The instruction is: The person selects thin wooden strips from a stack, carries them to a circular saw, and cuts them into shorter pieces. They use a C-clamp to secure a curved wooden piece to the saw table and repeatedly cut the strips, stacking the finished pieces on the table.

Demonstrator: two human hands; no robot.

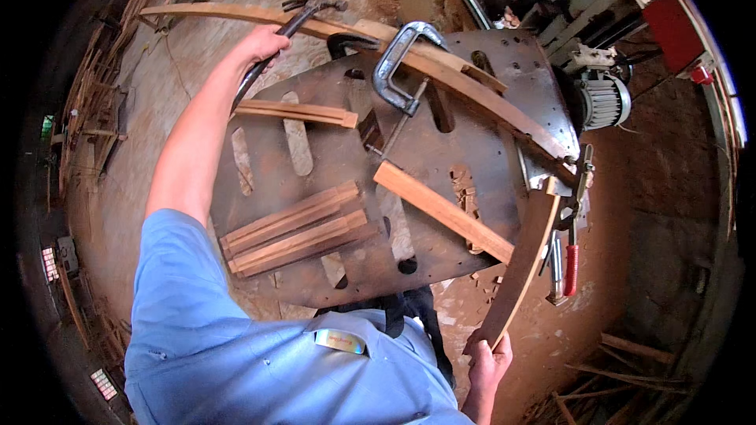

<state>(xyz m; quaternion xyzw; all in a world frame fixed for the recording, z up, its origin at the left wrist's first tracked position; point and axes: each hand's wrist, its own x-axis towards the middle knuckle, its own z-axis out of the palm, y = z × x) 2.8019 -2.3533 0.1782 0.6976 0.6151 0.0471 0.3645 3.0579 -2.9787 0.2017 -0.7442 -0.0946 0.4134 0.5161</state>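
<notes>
Fingers of the left hand (pixel 264 43) clench a hammer (pixel 287 31) raised over the far end of a bent strip (pixel 465 86); the right hand (pixel 488 358) grips the strip's near end. A C-clamp (pixel 402 63) pins the strip to the slotted metal table (pixel 425 165), where loose slats (pixel 295 232) lie.

Left arm stretched forward, left hand (pixel 264 43) fisted; right hand (pixel 488 358) low, fingers clenched.

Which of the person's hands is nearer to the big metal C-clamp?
The left hand, gripping a hammer just left of the C-clamp. The right hand holds the curved wooden strip's far lower end.
</notes>
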